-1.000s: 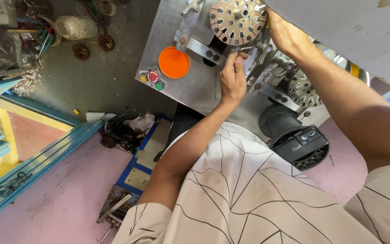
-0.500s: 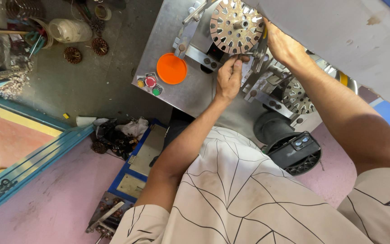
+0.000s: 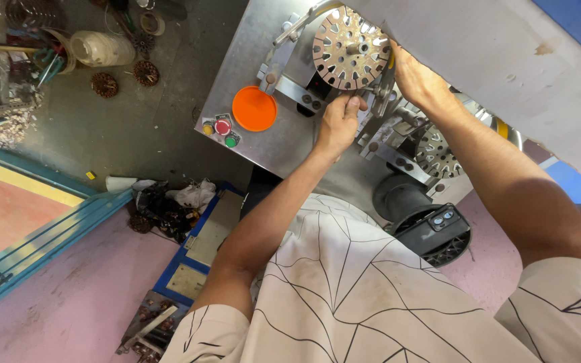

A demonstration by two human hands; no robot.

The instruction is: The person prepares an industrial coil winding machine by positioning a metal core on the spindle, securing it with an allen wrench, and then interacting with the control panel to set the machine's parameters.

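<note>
One head-worn view — looking steeply down, close over the person's arms, onto the metal machine top (image 3: 263, 141) and floor (image 3: 68, 296).

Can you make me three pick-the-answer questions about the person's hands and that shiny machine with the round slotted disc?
1. Where is the orange round button?
A. left of the slotted metal disc
B. on the floor
C. on the black motor

2. How many small buttons sit beside the orange one?
A. one
B. three
C. six

3. What is the left hand doing?
A. resting on the person's lap
B. reaching up with its fingers at the disc's lower edge
C. pressing the orange button

Answers: 1 A, the orange button lies on the metal panel to the disc's left. 2 B, a yellow, a red and a green one show in a row. 3 B, its fingers meet the parts just under the disc, while the right hand is at the disc's right side.
</note>
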